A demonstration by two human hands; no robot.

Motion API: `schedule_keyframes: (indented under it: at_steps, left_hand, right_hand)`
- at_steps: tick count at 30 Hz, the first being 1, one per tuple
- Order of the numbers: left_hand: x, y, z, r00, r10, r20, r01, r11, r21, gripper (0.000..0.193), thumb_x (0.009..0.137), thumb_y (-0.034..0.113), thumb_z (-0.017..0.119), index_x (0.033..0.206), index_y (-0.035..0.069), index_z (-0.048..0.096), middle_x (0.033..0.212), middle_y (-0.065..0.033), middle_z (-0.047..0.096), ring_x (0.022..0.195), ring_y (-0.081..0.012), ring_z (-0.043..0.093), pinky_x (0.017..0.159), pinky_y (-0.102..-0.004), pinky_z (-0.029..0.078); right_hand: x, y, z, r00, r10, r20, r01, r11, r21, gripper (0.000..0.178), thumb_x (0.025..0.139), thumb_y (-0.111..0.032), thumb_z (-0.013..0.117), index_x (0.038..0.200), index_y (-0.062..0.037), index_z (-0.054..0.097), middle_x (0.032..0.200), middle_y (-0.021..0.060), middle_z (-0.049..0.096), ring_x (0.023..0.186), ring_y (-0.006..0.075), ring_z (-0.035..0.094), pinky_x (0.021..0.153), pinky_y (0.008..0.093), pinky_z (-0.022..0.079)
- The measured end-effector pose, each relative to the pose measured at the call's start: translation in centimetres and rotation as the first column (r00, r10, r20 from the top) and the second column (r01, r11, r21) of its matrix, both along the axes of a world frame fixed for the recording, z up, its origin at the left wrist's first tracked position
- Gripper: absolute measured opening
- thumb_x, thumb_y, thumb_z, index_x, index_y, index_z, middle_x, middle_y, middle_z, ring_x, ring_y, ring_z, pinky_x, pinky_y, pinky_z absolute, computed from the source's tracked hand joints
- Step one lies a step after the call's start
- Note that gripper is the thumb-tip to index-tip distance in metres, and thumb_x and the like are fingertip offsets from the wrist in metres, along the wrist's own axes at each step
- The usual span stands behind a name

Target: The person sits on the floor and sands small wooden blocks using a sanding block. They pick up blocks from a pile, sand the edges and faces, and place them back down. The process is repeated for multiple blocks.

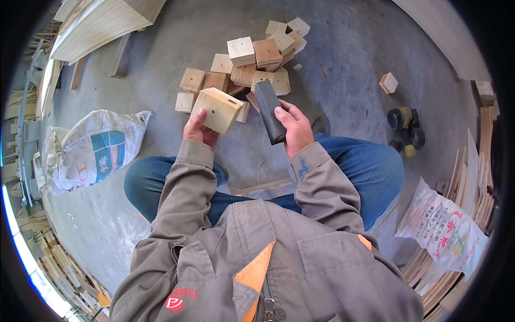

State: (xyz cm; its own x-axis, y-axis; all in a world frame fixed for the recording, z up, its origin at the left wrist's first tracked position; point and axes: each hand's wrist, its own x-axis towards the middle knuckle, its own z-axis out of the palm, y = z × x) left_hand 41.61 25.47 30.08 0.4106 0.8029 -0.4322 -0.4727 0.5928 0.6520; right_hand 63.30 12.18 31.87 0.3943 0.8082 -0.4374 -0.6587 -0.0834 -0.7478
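My left hand (199,129) grips a pale square wooden block (215,110) by its near left edge, thumb on top. The block is tilted and has a small dark hole in its face and a slot in its side. In my right hand (295,127) is a long dark grey sanding block (270,111), held by its right side with the thumb on top. The two held things are apart. Just beyond them, on the floor, lies a heap of similar wooden blocks (242,74), some pale and some reddish, partly hidden behind the held ones.
One wooden block (388,82) lies alone on the right, near a black and yellow power tool (406,129). White woven sacks lie at left (96,150) and right (445,228). Wood strips (485,155) line the right side; stacked boards (102,29) stand far left.
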Motion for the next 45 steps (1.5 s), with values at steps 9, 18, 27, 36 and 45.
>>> schedule_keyframes:
  at_steps: [9, 18, 27, 36, 45]
  left_hand:
    - [-0.3, 0.3, -0.4, 0.971, -0.097, 0.219, 0.099, 0.995, 0.002, 0.060, 0.092, 0.030, 0.074, 0.138, -0.003, 0.054, 0.136, -0.0192, 0.063, 0.124, -0.0342, 0.064, 0.109, -0.0498, 0.051]
    - [0.4, 0.0, -0.6, 0.993, -0.052, 0.107, 0.068, 0.986, -0.153, 0.069, 0.097, 0.049, 0.065, 0.141, -0.001, 0.052, 0.134, -0.0194, 0.065, 0.123, -0.0385, 0.064, 0.107, -0.0582, 0.050]
    - [1.4, -1.0, 0.2, 0.972, -0.138, 0.191, 0.183, 0.952, -0.244, 0.062, 0.105, 0.051, 0.052, 0.139, 0.000, 0.055, 0.135, -0.0169, 0.065, 0.123, -0.0338, 0.063, 0.108, -0.0518, 0.049]
    - [2.0, -1.1, 1.0, 0.982, -0.184, 0.046, 0.190, 0.940, -0.284, 0.080, 0.098, 0.075, 0.040, 0.148, 0.013, 0.050, 0.142, -0.0134, 0.059, 0.126, -0.0350, 0.060, 0.100, -0.0625, 0.049]
    - [2.0, -0.9, 0.8, 0.982, -0.131, -0.136, 0.092, 0.961, -0.260, 0.077, 0.094, 0.075, 0.051, 0.141, 0.015, 0.056, 0.131, -0.0101, 0.067, 0.116, -0.0314, 0.066, 0.094, -0.0552, 0.056]
  right_hand:
    - [0.0, 0.0, -0.2, 0.999, 0.040, 0.002, -0.040, 0.999, 0.007, 0.043, 0.100, -0.018, 0.066, 0.138, 0.0021, 0.060, 0.125, 0.0086, 0.067, 0.110, 0.0155, 0.062, 0.097, 0.0299, 0.049]
    - [0.0, 0.1, -0.1, 0.998, 0.050, 0.032, -0.050, 0.999, 0.001, 0.043, 0.100, -0.019, 0.066, 0.137, 0.0023, 0.060, 0.124, 0.0081, 0.067, 0.110, 0.0151, 0.062, 0.095, 0.0300, 0.050]
    - [-0.6, 0.1, 0.3, 0.998, 0.061, 0.015, -0.062, 0.996, 0.071, 0.042, 0.101, -0.014, 0.064, 0.139, 0.0026, 0.059, 0.128, 0.0090, 0.066, 0.115, 0.0160, 0.061, 0.103, 0.0302, 0.047]
    - [-0.9, 0.1, 0.7, 0.987, 0.083, 0.137, -0.096, 0.991, 0.090, 0.045, 0.100, -0.016, 0.066, 0.140, 0.0024, 0.057, 0.125, 0.0076, 0.066, 0.113, 0.0148, 0.061, 0.102, 0.0288, 0.047]
    - [-3.1, -0.4, 1.7, 0.542, 0.027, 0.840, -0.216, 0.970, 0.109, 0.063, 0.091, -0.025, 0.076, 0.145, -0.0001, 0.054, 0.149, 0.0221, 0.048, 0.135, 0.0346, 0.051, 0.113, 0.0407, 0.042]
